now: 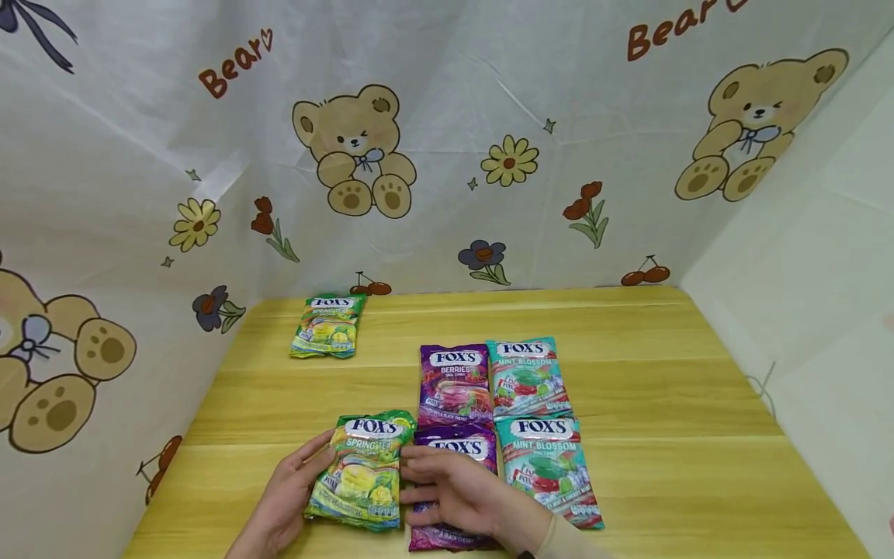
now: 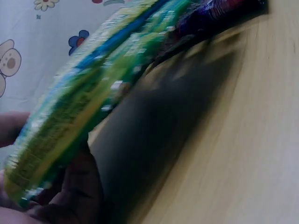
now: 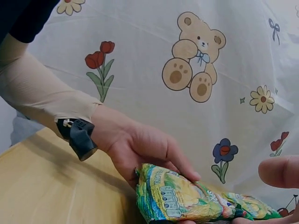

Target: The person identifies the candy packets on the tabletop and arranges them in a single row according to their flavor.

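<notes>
My left hand [image 1: 286, 489] grips the left side of a green-and-yellow bag of Fox's Spring Tea candy [image 1: 358, 475]. In the left wrist view the bag is tilted above the table, fingers [image 2: 77, 186] beneath it and thumb on its other face. My right hand [image 1: 461, 493] is at the bag's right edge, fingers extended toward it; in the right wrist view its thumb [image 3: 280, 171] stands away from the bag. Partly hidden behind that hand lies a purple Berries candy bag [image 1: 482, 441]. Another Berries bag [image 1: 455, 388] lies just beyond it.
Two teal Mint Blossom bags [image 1: 531, 378] lie in a column right of the purple ones. Farther back on the left is a second Spring Tea bag [image 1: 327, 328]. A bear-patterned cloth [image 1: 447, 101] hangs behind the wooden table [image 1: 670, 404], with a white wall at right.
</notes>
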Available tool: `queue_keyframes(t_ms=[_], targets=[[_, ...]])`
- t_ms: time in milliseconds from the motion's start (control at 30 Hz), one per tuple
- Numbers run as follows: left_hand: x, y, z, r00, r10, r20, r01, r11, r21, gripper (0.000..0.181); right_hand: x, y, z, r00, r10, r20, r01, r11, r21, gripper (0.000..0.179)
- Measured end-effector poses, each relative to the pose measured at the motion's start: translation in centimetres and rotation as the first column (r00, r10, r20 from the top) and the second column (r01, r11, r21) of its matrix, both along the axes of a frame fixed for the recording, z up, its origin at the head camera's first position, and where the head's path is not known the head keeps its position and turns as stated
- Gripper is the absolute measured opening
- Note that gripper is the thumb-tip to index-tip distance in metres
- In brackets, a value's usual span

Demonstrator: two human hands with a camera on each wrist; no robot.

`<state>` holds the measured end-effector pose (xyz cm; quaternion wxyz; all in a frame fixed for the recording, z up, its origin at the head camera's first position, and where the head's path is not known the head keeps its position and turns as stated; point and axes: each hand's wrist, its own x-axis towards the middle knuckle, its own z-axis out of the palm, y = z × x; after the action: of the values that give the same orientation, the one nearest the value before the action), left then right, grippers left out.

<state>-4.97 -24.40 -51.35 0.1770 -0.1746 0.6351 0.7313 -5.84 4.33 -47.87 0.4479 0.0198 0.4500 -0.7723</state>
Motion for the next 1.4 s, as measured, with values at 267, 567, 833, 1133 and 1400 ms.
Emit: queue_keyframes(t_ms=[267, 567, 833, 1133, 1400], targets=[[-1.2, 0.9, 0.3, 0.994, 0.099, -0.043, -0.091, 0.984, 0.154, 0.064, -1.0, -0.7, 0.6, 0.998, -0.055, -0.026, 0.056, 0.998, 0.009, 0.064], [-3.0, 0.9, 1.2, 0.995, 0.079, -0.065, -0.062, 0.971, 0.233, 0.065, -2.2, -1.2, 1.2, 0.996, -0.078, -0.045, 0.078, 0.997, -0.006, 0.065], [-5.3, 1.1, 2.1, 0.994, 0.056, -0.093, -0.031, 0.968, 0.249, 0.065, -3.9, -1.4, 1.8, 0.99, -0.119, -0.073, 0.118, 0.993, -0.02, 0.064], [-7.2, 1.0, 2.5, 0.996, 0.065, -0.067, -0.045, 0.963, 0.265, 0.068, -5.4, -1.9, 2.1, 0.983, -0.17, -0.072, 0.168, 0.985, -0.033, 0.06], [-9.1, 1.3, 2.6, 0.997, 0.045, -0.07, -0.024, 0.961, 0.275, 0.073, -6.9, -2.1, 2.0, 0.973, -0.209, -0.096, 0.207, 0.978, -0.035, 0.058]])
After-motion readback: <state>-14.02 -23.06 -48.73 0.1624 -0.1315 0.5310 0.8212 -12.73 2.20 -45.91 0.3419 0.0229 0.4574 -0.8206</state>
